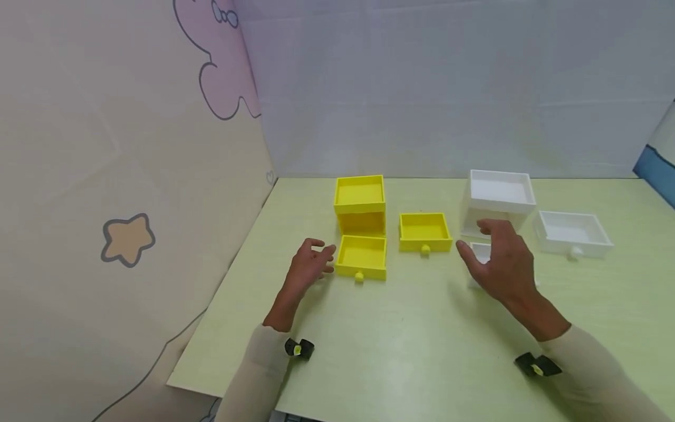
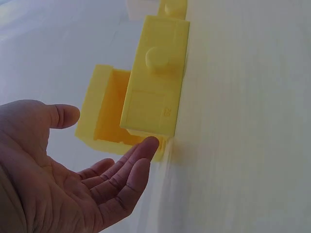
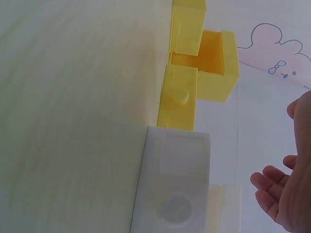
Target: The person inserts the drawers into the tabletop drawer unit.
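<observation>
Beside the front yellow drawer (image 1: 361,253), my left hand (image 1: 308,266) hovers with fingers loosely bent and nothing in them; in the left wrist view its fingertips come near the drawer's lower corner, and I cannot tell whether they touch. Behind that drawer stands the yellow cabinet (image 1: 360,208), its front opening showing. A second yellow drawer (image 1: 424,228) lies to the right. My right hand (image 1: 501,261) is above the front white drawer (image 1: 480,252), partly hiding it, and holds nothing. The white cabinet (image 1: 501,190) stands behind, with another white drawer (image 1: 575,231) at its right.
Everything stands on a pale green table (image 1: 401,340), whose left edge runs beside a printed cloth wall (image 1: 132,146). A plain pale cloth (image 1: 448,88) hangs along the back edge. Each sleeve carries a small black strap piece near the wrist.
</observation>
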The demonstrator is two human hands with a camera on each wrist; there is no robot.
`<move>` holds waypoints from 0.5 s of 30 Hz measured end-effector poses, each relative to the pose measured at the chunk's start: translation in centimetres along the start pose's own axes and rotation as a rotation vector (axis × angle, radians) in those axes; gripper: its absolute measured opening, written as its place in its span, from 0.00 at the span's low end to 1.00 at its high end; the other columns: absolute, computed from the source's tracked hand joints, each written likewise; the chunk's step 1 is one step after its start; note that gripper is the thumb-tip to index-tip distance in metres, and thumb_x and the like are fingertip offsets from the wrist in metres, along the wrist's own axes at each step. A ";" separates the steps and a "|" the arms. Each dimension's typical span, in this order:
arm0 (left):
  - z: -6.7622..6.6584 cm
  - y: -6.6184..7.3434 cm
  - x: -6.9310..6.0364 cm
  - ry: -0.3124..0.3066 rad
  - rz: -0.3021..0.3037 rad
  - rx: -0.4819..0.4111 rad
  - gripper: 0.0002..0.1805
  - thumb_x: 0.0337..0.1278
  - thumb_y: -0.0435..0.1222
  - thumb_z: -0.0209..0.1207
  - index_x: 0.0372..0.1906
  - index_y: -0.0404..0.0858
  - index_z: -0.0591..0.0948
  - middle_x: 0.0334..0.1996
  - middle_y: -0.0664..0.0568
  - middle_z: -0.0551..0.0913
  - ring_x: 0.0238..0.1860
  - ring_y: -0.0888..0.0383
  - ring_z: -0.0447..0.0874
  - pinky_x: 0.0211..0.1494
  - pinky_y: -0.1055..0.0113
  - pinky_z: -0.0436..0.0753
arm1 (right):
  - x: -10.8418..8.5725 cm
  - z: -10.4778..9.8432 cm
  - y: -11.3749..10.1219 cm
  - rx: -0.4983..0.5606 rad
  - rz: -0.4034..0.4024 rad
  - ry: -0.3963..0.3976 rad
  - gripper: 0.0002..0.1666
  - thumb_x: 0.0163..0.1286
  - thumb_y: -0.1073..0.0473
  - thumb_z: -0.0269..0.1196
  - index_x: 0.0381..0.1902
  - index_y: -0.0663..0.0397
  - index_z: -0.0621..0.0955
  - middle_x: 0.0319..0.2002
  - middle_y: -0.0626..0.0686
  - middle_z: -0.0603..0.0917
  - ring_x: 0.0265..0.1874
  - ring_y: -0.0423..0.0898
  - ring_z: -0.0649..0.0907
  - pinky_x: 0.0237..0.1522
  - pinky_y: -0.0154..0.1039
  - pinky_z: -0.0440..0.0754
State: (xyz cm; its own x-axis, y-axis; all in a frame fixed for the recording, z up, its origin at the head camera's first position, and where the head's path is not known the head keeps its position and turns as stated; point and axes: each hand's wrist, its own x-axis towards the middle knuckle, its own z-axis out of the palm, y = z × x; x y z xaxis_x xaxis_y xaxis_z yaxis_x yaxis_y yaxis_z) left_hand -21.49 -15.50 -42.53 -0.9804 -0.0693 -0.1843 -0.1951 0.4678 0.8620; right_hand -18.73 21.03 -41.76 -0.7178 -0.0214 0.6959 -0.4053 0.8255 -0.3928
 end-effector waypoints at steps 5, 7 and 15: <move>0.1 0.0 -0.3 -0.052 -0.067 -0.081 0.29 0.70 0.55 0.53 0.62 0.39 0.67 0.48 0.42 0.85 0.38 0.51 0.88 0.48 0.57 0.84 | 0.7 1.2 -0.8 0.023 -0.045 -0.034 0.33 0.59 0.52 0.66 0.59 0.66 0.76 0.50 0.65 0.80 0.43 0.63 0.80 0.35 0.59 0.77; 0.1 0.0 -0.3 -0.056 -0.080 -0.108 0.28 0.71 0.56 0.52 0.62 0.39 0.67 0.49 0.42 0.84 0.38 0.50 0.88 0.48 0.57 0.84 | 0.9 1.6 -1.1 0.032 -0.050 -0.044 0.34 0.60 0.52 0.66 0.61 0.65 0.75 0.52 0.65 0.80 0.44 0.62 0.80 0.36 0.59 0.78; 0.1 -0.4 -0.9 -0.094 -0.094 -0.153 0.26 0.69 0.50 0.56 0.59 0.34 0.68 0.44 0.39 0.84 0.34 0.50 0.88 0.41 0.62 0.85 | 1.6 3.7 -2.6 0.087 -0.030 -0.094 0.33 0.63 0.55 0.66 0.63 0.65 0.74 0.57 0.65 0.78 0.47 0.63 0.80 0.43 0.60 0.79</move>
State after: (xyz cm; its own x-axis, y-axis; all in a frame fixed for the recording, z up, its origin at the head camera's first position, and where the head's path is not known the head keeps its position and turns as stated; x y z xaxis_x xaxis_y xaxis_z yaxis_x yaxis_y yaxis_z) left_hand -20.53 -15.53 -42.76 -0.9522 -0.0207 -0.3046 -0.2947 0.3231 0.8993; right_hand -20.95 16.80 -41.84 -0.7529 -0.1011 0.6504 -0.4721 0.7715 -0.4266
